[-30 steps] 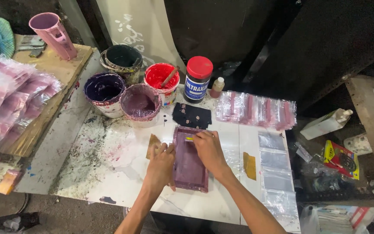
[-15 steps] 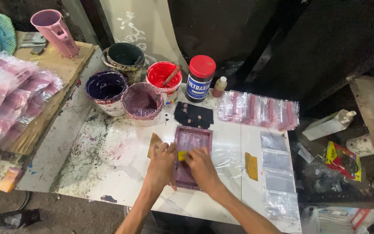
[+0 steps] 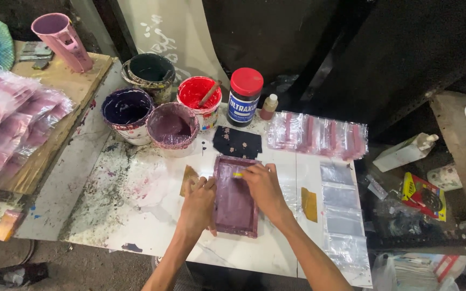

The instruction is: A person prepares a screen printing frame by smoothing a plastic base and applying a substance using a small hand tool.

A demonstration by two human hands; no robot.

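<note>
A small purple-stained printing frame [image 3: 235,210] lies on the white table [image 3: 136,226]. My left hand [image 3: 198,203] presses flat on the frame's left edge and holds it down. My right hand [image 3: 264,186] is over the frame's upper right part, fingers closed on a small yellow scraper [image 3: 237,174] that touches the screen near its top. A brown card [image 3: 188,179] lies just left of my left hand.
Several paint tubs stand behind the frame: dark purple [image 3: 127,109], mauve [image 3: 172,126], red [image 3: 198,97], dark green [image 3: 149,73]. A red-lidded jar [image 3: 245,97], a black cloth [image 3: 237,143], printed clear bags [image 3: 317,134], blank bags [image 3: 341,205] at right, a pink jug [image 3: 62,40].
My right hand slid down the frame with the scraper half a second ago, then moved back up to the frame's top. My left hand stayed on the frame's left edge.
</note>
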